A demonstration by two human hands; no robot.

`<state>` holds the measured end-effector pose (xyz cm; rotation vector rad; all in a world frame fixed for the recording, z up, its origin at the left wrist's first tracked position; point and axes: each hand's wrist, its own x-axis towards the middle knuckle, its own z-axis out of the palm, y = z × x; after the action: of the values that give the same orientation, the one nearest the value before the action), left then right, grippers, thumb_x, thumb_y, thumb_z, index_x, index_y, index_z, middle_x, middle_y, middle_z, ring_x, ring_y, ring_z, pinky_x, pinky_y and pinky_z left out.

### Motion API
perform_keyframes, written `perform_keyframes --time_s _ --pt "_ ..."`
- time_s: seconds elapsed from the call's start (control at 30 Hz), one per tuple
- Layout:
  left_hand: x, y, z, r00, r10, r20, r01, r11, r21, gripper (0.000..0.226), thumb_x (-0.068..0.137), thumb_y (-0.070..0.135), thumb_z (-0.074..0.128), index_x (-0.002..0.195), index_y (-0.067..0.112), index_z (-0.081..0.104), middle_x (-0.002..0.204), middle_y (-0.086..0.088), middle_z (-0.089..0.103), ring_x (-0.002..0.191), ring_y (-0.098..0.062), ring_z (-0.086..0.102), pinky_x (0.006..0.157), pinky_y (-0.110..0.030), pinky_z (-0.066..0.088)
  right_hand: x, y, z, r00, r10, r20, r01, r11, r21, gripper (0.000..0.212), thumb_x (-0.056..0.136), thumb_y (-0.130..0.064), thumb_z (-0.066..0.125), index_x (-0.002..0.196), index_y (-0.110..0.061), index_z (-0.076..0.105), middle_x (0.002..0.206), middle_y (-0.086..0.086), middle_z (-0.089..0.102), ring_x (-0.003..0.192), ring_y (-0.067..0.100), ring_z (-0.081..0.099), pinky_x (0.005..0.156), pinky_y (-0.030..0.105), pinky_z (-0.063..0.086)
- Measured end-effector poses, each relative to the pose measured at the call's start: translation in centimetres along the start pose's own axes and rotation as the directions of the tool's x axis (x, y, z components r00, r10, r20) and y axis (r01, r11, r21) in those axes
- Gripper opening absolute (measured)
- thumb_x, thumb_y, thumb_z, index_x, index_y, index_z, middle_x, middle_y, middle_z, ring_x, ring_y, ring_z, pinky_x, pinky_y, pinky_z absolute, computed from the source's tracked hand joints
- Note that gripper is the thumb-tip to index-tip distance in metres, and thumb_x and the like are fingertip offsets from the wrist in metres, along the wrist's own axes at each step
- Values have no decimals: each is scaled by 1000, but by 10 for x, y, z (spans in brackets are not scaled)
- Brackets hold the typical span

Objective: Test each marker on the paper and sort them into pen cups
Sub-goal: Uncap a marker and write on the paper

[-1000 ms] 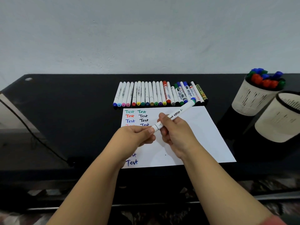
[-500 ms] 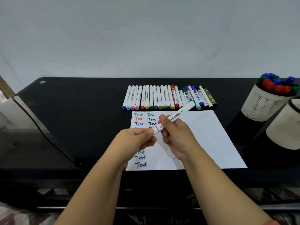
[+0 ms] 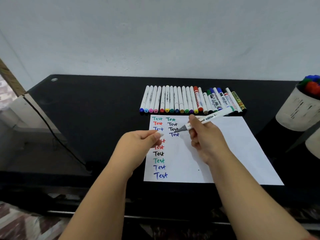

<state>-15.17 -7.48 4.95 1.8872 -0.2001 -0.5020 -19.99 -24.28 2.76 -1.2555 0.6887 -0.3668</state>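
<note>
Your right hand (image 3: pixel 206 139) grips a white marker (image 3: pixel 207 118) around its barrel, the grey nib pointing down-left and hovering over the paper (image 3: pixel 233 153) beside the second column of "Test" marks. Your left hand (image 3: pixel 138 144) pinches the cap (image 3: pixel 161 135) between thumb and fingertips, just clear of the sheet's left side. The paper lies flat on the black table (image 3: pixel 86 110); the untested row (image 3: pixel 190 101) of markers sits side by side along its far edge, and two cups (image 3: pixel 297 110) stand at the right, the farther one already holding coloured markers, the nearer one mostly out of frame.

The step in hand looks like writing the next test word. Bring the nib down in the blank space under the last dark "Test" of the second column, so the new mark does not overlap the old ones. Keep the stroke light and steady; the sheet is not pinned, so your left hand could rest on its edge if it slides. Keep the cap in your fingers rather than setting it down, ready to press back on before the marker goes to a cup.
</note>
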Motion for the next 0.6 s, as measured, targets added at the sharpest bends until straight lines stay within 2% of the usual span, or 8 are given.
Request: perform_keyframes --time_s 0.03,0.1,0.17,0.23,0.3,0.43,0.6 --pt "3 0 3 1000 9 -7 -8 1000 25 11 89 35 60 97 32 67 78 15 71 75 10 61 64 -10 37 0 3 2 1000 -25 -14 25 999 -29 21 89 -30 64 77 -14 60 53 -2 50 45 9 36 43 21 30" --pt "9 -2 6 999 21 -25 -20 998 59 8 90 38 58 94 36 65 80 18 69 76 13 58 60 -10 33 4 5 2 992 -109 -59 102 989 -108 23 85 -32 69 73 -17 57 53 -3 55 46 9 41 48 23 34" --pt "15 -5 7 998 33 -47 -30 997 75 8 91 39 56 94 39 64 81 19 68 84 9 58 63 -13 35 7 7 0 975 -208 -80 185 955 -232 27 84 -32 69 70 -17 53 51 -6 57 44 5 44 53 24 37" --pt "21 -7 8 996 42 -72 -38 997 63 17 91 39 55 104 34 64 83 20 68 88 6 58 66 -14 36 8 11 1 959 -273 -73 233 910 -343 30 87 -31 64 69 -15 48 50 -6 56 42 0 46 52 19 39" --pt "26 -9 9 995 42 -93 -37 998 50 22 91 40 55 109 31 65 83 20 68 90 5 59 66 -15 36 8 15 3 954 -298 -42 257 880 -400 31 89 -29 62 68 -14 45 54 -2 55 45 3 47 45 12 37" --pt "30 -13 10 994 48 -93 -42 997 66 27 92 40 55 115 29 64 83 20 67 94 2 59 64 -15 35 8 20 6 948 -317 21 291 839 -460 31 89 -27 62 67 -13 44 62 7 55 56 14 48 45 13 35" --pt "32 -14 12 994 43 -97 -35 996 77 30 92 41 54 118 30 63 80 22 65 90 4 57 60 -15 31 7 21 6 948 -313 59 302 822 -484 31 89 -28 63 66 -14 45 59 1 56 49 4 47 43 10 34"
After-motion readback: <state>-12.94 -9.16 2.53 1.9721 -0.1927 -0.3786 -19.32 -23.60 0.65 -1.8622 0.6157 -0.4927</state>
